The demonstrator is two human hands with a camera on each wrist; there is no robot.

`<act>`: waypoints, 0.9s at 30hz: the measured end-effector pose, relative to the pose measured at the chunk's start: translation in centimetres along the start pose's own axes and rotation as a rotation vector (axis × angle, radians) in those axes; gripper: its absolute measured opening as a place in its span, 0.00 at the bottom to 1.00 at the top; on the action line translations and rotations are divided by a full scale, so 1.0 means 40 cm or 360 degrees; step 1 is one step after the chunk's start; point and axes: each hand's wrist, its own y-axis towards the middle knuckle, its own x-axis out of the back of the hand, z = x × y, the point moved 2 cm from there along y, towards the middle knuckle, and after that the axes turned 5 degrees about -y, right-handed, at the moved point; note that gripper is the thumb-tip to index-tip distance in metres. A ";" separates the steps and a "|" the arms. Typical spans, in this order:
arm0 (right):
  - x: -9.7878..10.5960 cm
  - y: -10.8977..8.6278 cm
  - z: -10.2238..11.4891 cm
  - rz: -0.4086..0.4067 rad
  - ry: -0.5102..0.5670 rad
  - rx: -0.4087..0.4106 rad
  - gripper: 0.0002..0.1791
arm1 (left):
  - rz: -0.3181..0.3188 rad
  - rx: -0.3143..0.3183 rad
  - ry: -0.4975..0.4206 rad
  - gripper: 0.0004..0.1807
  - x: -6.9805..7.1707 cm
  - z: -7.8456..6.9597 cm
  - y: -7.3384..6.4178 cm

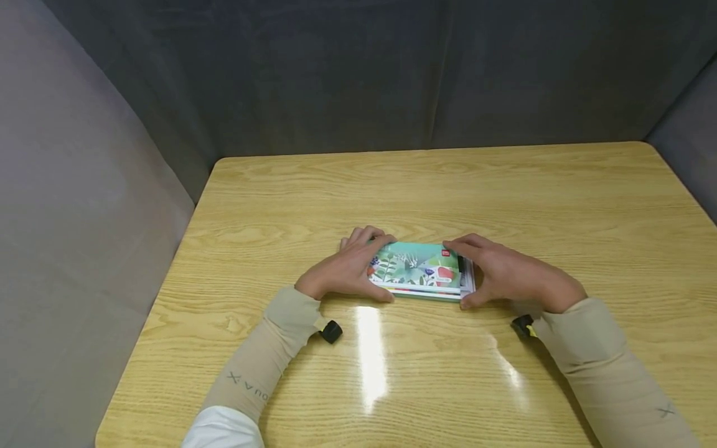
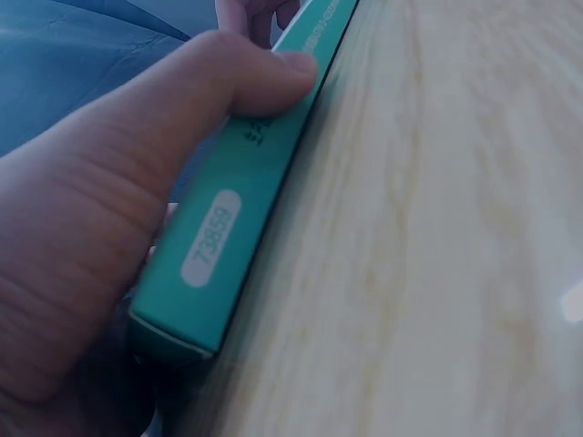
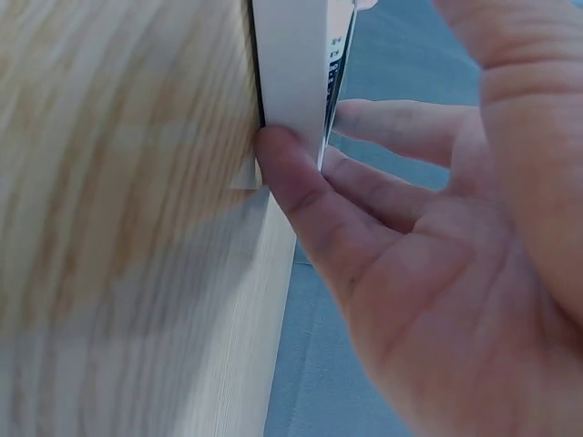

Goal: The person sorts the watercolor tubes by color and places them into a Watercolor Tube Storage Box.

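Observation:
A flat teal box [image 1: 414,267] with a flower print and a small red logo lies on the table. Its left end is in my left hand [image 1: 355,267], thumb along the near side and fingers at the far side. In the left wrist view, the thumb presses the teal side [image 2: 211,238], which is marked 73859. My right hand [image 1: 498,274] spans the right end, where a pale inner part [image 1: 467,277] shows beyond the printed cover. The right wrist view has a fingertip of that hand against a white side [image 3: 291,68] of the box. What the box contains is hidden.
The wood-grain table [image 1: 269,218] has rounded far corners and bright light reflections near me. A dark curtain [image 1: 336,81] hangs behind its far edge. Grey panels [image 1: 84,218] flank it on both sides. Black wrist devices [image 1: 331,331] sit at both sleeves.

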 end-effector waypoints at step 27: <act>0.000 0.010 -0.005 -0.0081 0.0025 0.0043 0.61 | -0.0066 0.0013 -0.0001 0.59 -0.007 -0.013 0.010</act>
